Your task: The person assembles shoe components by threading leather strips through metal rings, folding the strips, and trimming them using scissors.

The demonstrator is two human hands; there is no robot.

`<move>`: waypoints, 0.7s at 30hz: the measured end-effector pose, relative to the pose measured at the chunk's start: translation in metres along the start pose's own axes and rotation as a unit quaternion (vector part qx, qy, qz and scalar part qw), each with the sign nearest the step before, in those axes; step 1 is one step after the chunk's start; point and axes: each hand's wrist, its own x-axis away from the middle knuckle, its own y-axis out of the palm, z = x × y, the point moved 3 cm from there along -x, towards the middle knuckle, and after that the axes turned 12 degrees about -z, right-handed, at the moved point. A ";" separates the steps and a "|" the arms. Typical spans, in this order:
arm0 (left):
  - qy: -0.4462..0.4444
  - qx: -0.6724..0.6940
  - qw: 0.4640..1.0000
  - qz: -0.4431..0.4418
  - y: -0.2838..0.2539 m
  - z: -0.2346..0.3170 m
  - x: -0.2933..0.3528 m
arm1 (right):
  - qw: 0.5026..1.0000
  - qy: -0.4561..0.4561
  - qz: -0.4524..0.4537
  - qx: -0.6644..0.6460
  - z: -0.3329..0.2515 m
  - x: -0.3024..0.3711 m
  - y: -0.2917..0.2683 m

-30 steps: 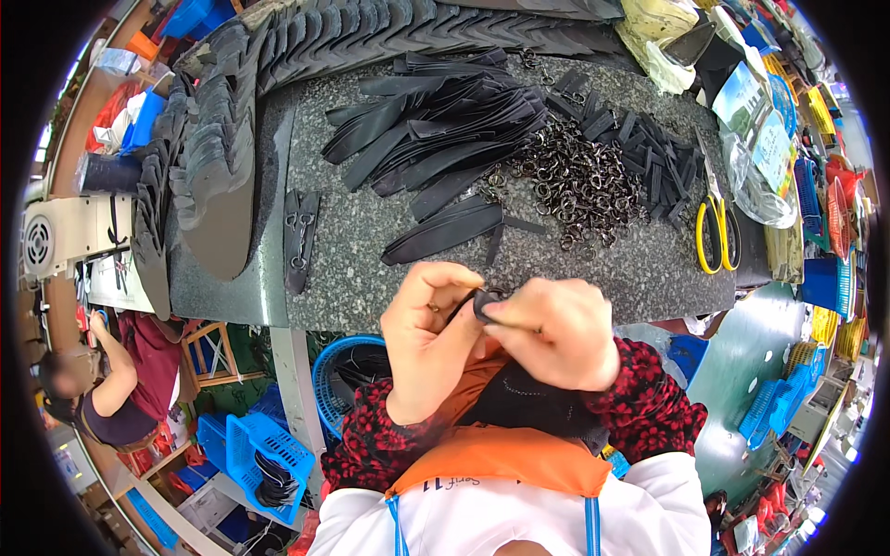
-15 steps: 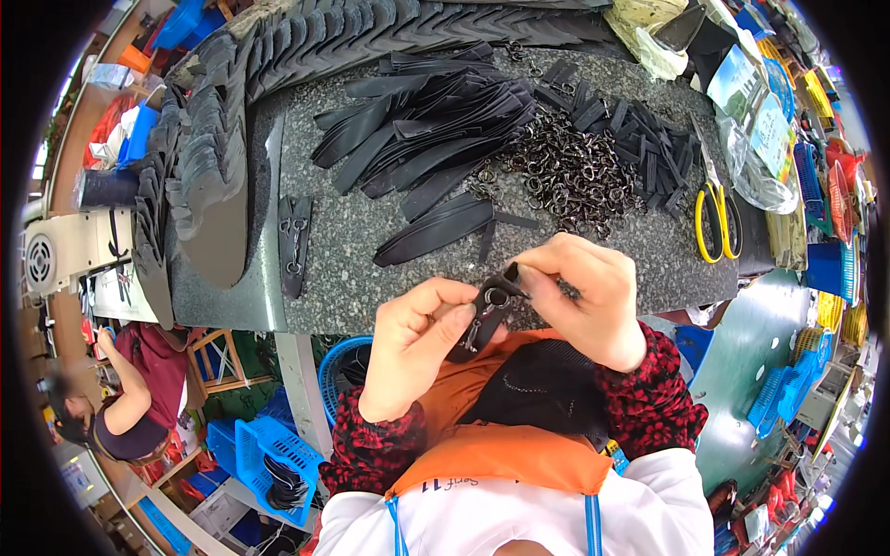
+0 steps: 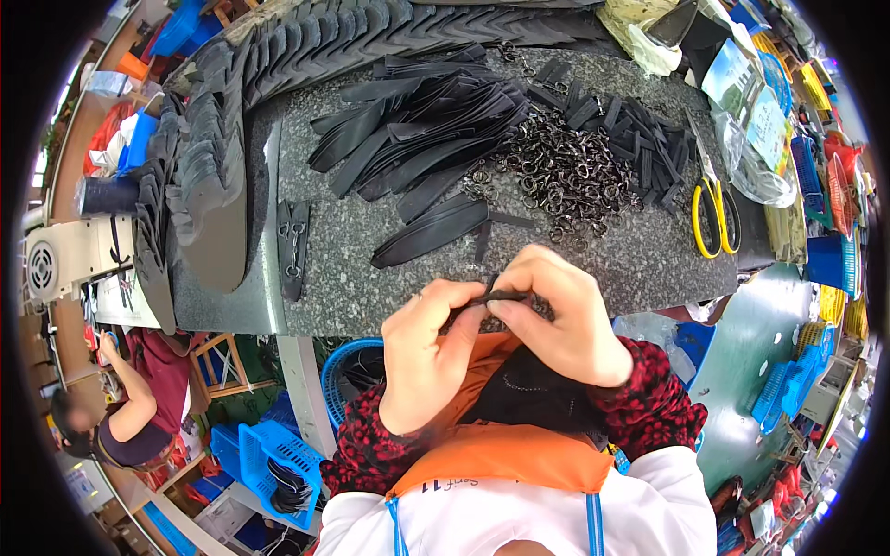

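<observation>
My left hand point(image 3: 428, 347) and my right hand point(image 3: 564, 320) meet at the table's near edge, both closed, pinching a black strap point(image 3: 484, 298) between fingertips and thumbs. Most of that strap is hidden by my fingers. Just beyond them lie a stack of black straps point(image 3: 428, 233) and a narrow black strip point(image 3: 483, 243). Farther back is a larger heap of black straps point(image 3: 422, 130). To its right sits a pile of dark metal rings and clasps point(image 3: 570, 171), beside many short black strips point(image 3: 654, 148). Off to the left, another black strap piece point(image 3: 294, 250) carries a metal chain.
Yellow-handled scissors point(image 3: 712, 208) lie on the table's right side. Overlapping dark curved pieces point(image 3: 215, 195) line the left and far edges. A blue basket point(image 3: 350, 378) stands below the near edge. At the lower left a person point(image 3: 134, 398) works near blue crates point(image 3: 278, 468).
My hands have drawn together, the right one shifting left. The strap has turned, so its metal ring and chain, visible before, are hidden.
</observation>
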 end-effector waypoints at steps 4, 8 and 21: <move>-0.002 -0.021 0.999 -0.049 0.002 0.000 -0.005 | 0.967 0.201 -0.044 -0.149 0.022 0.016 -0.009; -0.163 0.332 0.927 -0.069 -0.007 -0.013 -0.002 | 0.813 0.124 0.271 0.500 0.034 0.043 -0.120; -0.124 0.331 0.933 -0.065 -0.010 -0.002 -0.013 | 0.955 0.190 0.193 0.116 0.035 0.116 -0.143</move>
